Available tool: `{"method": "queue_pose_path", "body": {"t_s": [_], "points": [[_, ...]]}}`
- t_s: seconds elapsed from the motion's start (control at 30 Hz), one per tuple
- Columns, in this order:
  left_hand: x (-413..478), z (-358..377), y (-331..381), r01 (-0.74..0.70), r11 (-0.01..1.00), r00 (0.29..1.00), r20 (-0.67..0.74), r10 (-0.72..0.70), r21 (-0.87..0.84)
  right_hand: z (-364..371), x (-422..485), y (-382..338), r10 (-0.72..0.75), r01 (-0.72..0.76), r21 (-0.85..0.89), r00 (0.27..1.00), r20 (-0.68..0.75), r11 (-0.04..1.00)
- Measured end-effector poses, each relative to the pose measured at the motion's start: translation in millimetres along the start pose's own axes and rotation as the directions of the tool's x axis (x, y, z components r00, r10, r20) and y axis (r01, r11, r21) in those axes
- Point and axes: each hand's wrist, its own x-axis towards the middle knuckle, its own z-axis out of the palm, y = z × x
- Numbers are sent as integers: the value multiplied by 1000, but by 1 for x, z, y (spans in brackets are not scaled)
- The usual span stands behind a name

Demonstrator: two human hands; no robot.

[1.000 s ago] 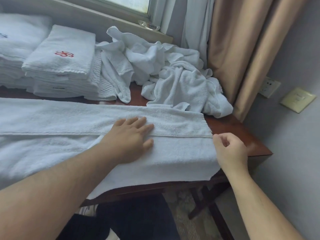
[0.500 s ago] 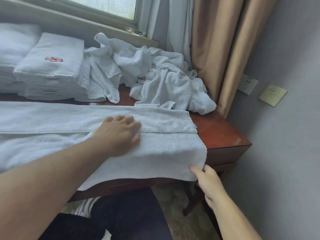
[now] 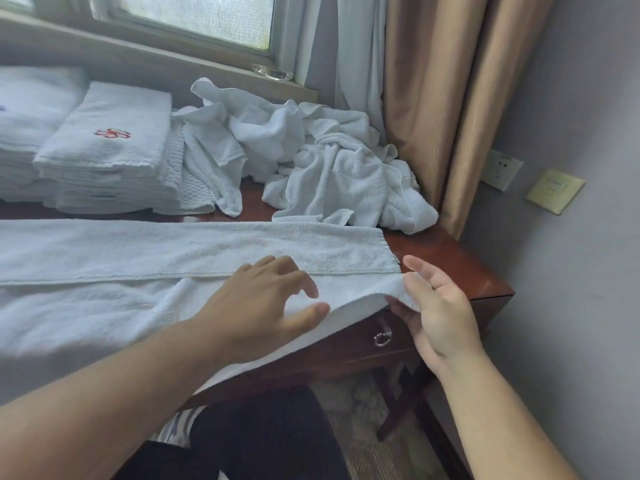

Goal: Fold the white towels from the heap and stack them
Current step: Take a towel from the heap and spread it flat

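A long white towel [image 3: 138, 251] lies across the dark wooden table [image 3: 450, 268], its far third folded over itself and its near part hanging off the front edge. My left hand [image 3: 263, 306] rests on it near the right end, fingers spread. My right hand [image 3: 436, 306] pinches the towel's near right corner and holds it up at table height. The heap of crumpled white towels [image 3: 329, 168] lies at the back right. A stack of folded towels [image 3: 110, 140], the top one bearing a red logo, stands at the back left.
A second folded stack [image 3: 31, 109] sits at the far left. Beige curtains [image 3: 433, 98] hang right of the heap. A glass dish [image 3: 272, 71] is on the window sill. A drawer handle [image 3: 382, 337] shows under the table edge. Wall sockets [image 3: 500, 169] are on the right.
My right hand went down to the hanging near corner, took hold of it and raised it to table level. My left hand stayed on the towel and spread its fingers.
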Motion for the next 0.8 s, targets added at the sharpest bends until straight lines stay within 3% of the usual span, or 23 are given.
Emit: {"method": "queue_pose_path", "body": {"t_s": [0.1,0.17,0.27,0.33,0.4,0.43,0.6,0.63,0.73,0.8], "points": [[0,-1,2,6,998,998,69,-10,59,10,20,-11,85,-94,230,995,50,969],[5,-4,-1,60,996,996,69,-65,60,9,31,-18,94,-137,283,982,161,949],[17,-9,-11,213,974,977,28,-211,-82,3,40,-25,69,-119,120,930,360,986],[28,-14,-17,244,961,969,-2,-246,-130,3,43,-23,13,30,-118,938,347,993],[39,-19,-23,236,964,971,-13,-240,-123,7,46,-21,-155,220,-440,971,180,871],[45,-23,-25,227,968,973,-14,-230,-107,7,48,-20,-273,295,-554,954,123,779],[76,-41,-34,169,980,986,-22,-168,107,4,63,-11,-552,449,-813,810,196,370],[82,-43,-38,151,973,988,-35,-147,175,4,68,-9,-554,466,-812,802,221,350],[101,-45,-49,97,946,995,-45,-87,308,6,87,-8,-490,457,-728,851,191,510],[113,-40,-57,75,934,997,-36,-67,350,7,106,-7,-437,371,-745,892,119,554]]}}
